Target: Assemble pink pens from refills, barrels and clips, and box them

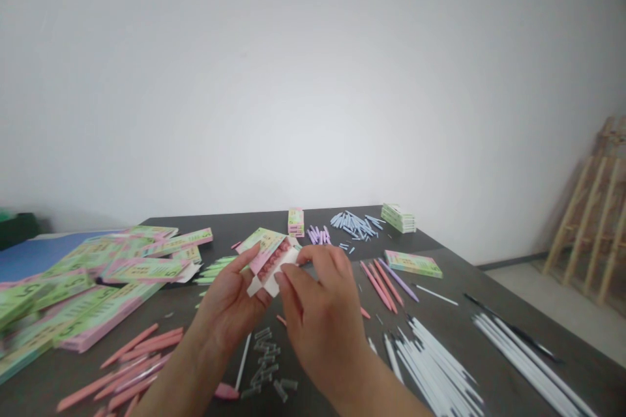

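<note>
My left hand grips a small green, yellow and pink carton from its left side, tilted above the table. One end of the carton is open toward me, and several pink pen ends show packed inside it. At that end, my right hand pinches the white end flap between thumb and fingers. Below the hands lie several short clear plastic pieces and a pink-ended stick. Pink pens are spread beside my left forearm.
Flattened and folded cartons cover the dark table's left side. Green pens, purple pieces and blue pieces lie farther back. White refills are at right. A carton stack stands at the back, near wooden easels.
</note>
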Available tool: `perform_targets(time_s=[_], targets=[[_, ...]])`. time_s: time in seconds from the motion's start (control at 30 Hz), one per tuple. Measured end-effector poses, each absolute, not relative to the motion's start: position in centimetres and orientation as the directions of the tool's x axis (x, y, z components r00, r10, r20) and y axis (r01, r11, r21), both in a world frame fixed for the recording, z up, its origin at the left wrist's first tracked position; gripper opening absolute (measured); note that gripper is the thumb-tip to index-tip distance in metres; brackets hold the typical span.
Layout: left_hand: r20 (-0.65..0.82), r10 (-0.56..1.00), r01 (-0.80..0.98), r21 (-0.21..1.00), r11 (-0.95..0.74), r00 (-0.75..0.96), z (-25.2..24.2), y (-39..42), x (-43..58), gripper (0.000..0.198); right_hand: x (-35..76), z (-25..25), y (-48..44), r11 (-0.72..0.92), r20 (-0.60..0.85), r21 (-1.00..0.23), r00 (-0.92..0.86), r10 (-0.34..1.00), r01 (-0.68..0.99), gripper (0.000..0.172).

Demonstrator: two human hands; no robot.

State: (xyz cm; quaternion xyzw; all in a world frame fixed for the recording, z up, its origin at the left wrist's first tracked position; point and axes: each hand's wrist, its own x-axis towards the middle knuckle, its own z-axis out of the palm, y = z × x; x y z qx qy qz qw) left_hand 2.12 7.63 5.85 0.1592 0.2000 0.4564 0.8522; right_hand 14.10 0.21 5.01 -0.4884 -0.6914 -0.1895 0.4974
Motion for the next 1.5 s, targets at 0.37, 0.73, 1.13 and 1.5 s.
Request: perform_targets(time_s=[0.37,0.73,1.13,1.5], targets=[[-0.153,0.855,-0.678,0.546,0.492,0.496,5.7,7.2,2.7,0.031,14.6,5.0,1.2,0.384,0.824,-0.245,-0.017,0.566,0.890,0.010],[-0.120,0.824,-0.695,0.478,0.536,0.553,5.6,7.2,2.8,0.038,14.1,5.0,0.8,0.415,0.863,-0.241,-0.002,0.506,0.877,0.010],[-0.068,0.821,-0.731,0.418,0.539,0.567,5.6,6.7,3.2,0.040,13.9,4.4,1.2,0.370,0.878,-0.199,-0.003,0.479,0.908,0.018],[-0.103,0.833,-0.724,0.445,0.527,0.543,6.1,6.4,3.3,0.039,14.0,4.4,1.3,0.368,0.881,-0.175,-0.021,0.473,0.913,0.020]])
